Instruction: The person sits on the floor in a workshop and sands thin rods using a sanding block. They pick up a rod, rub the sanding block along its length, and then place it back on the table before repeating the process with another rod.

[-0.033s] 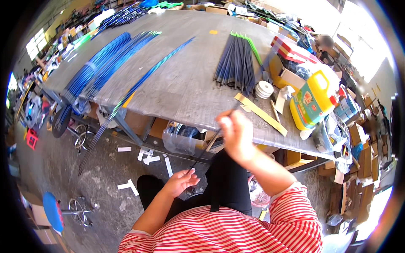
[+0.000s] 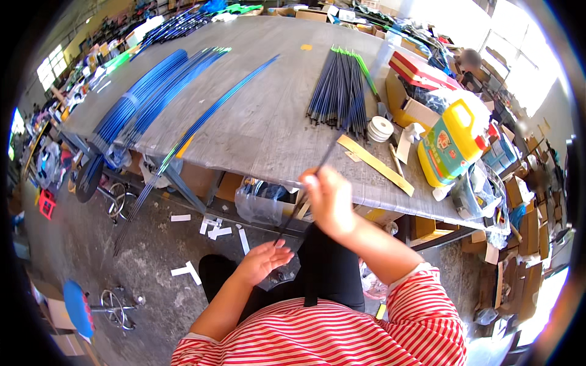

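A thin dark rod [image 2: 296, 207] slants from beside my left hand up past the near table edge. My right hand [image 2: 329, 200] is closed around it, and its blurred upper part stretches above the fist over the tabletop. Lower down, my left hand [image 2: 264, 263] has its fingers stretched out and apart, right beside the rod's lower end; whether they touch it is unclear. A bundle of dark rods with green tips [image 2: 339, 88] lies on the grey table [image 2: 256, 131]. To the left, a few long blue rods [image 2: 213, 110] overhang the near edge.
Bundles of blue rods [image 2: 143, 91] lie at the table's left. At the right are a yellow strip [image 2: 375, 165], a white tape roll [image 2: 381, 129], a yellow jug [image 2: 448, 146] and an open carton [image 2: 415, 110]. A blue stool [image 2: 78, 308] and white paper strips [image 2: 188, 270] are on the floor.
My right hand has shifted a little left and downward along the rod, and more of the rod now shows above the fist. The fingers of my left hand are stretched out more.
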A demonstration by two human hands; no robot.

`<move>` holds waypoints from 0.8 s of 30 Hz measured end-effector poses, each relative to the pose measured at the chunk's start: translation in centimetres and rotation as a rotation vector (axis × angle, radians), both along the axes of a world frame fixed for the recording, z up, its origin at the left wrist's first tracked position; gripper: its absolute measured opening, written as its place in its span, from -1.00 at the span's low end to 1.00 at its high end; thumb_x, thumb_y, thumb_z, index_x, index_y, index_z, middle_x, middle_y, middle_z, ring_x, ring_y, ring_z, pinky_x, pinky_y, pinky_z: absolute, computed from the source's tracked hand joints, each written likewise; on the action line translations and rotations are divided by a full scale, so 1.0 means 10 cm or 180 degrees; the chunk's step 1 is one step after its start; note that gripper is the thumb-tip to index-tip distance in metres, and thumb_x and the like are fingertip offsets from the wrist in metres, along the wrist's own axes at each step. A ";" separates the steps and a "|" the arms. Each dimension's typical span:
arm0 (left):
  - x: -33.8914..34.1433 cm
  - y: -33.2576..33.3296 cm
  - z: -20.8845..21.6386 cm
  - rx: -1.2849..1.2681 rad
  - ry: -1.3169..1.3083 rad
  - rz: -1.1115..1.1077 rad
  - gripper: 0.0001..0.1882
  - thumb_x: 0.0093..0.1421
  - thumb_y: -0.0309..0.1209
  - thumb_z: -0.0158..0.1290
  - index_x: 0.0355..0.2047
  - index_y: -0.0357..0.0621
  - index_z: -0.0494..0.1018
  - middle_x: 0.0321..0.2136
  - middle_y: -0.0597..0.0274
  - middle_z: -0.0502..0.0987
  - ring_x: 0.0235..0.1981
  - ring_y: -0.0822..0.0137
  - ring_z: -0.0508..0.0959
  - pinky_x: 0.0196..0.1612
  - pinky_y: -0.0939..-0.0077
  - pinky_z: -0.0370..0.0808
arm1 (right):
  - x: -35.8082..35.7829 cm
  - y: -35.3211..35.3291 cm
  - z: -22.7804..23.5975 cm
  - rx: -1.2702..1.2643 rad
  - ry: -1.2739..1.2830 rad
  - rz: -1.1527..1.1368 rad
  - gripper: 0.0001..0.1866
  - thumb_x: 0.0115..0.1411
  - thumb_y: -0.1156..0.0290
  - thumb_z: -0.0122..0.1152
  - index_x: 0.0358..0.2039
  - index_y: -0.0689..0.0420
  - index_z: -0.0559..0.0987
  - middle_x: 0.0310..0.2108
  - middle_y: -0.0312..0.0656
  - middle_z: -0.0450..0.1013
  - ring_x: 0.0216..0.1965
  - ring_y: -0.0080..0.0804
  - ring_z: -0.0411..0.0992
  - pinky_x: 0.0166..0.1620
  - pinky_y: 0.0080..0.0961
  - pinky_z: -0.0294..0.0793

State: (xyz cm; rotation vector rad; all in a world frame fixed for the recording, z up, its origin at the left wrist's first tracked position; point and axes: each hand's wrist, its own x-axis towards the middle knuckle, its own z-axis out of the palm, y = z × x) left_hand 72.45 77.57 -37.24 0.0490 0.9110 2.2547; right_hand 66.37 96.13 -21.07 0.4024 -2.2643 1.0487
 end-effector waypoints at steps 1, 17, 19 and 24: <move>-0.04 0.15 0.49 0.0419 -0.0052 0.0152 -0.49 0.20 -0.13 -0.21 0.01 -0.29 0.18 -0.09 0.01 0.34 -0.04 0.13 0.35 0.08 0.27 0.20 | 0.03 -0.09 -0.12 -0.0037 -0.0199 0.0037 -0.87 0.07 0.39 0.08 -0.48 0.20 0.44 -0.57 -0.04 0.38 -0.50 -0.05 0.39 -0.45 -0.28 0.37; -0.35 -0.20 1.06 -0.0981 0.0713 0.1851 -0.70 0.20 -0.39 -0.13 -0.12 -0.32 0.33 -0.25 0.03 0.46 -0.21 0.21 0.48 -0.14 0.38 0.44 | -1.23 0.81 0.39 0.1751 -0.1117 -0.1863 -0.64 0.10 0.27 -0.08 -0.08 0.08 0.42 -0.25 0.00 0.44 -0.23 -0.05 0.42 -0.14 -0.22 0.38; -0.43 -0.65 0.90 -0.0789 0.0142 0.2543 -0.71 0.16 -0.36 -0.06 -0.17 -0.30 0.37 -0.35 0.09 0.48 -0.29 0.23 0.50 -0.23 0.38 0.47 | -1.45 1.12 0.30 0.2133 -0.1213 -0.1991 -0.66 0.10 0.28 -0.07 -0.11 0.07 0.44 -0.25 0.04 0.43 -0.18 -0.05 0.40 -0.11 -0.22 0.37; -0.61 -1.51 0.74 -0.0394 -0.0142 0.3876 -0.50 0.09 -0.13 0.04 -0.14 -0.28 0.26 -0.35 0.09 0.42 -0.30 0.25 0.46 -0.25 0.44 0.44 | -1.60 1.21 0.28 0.3044 -0.1219 -0.1904 -0.72 0.09 0.19 -0.02 -0.40 0.15 0.47 -0.39 0.06 0.46 -0.27 0.01 0.42 -0.23 -0.16 0.40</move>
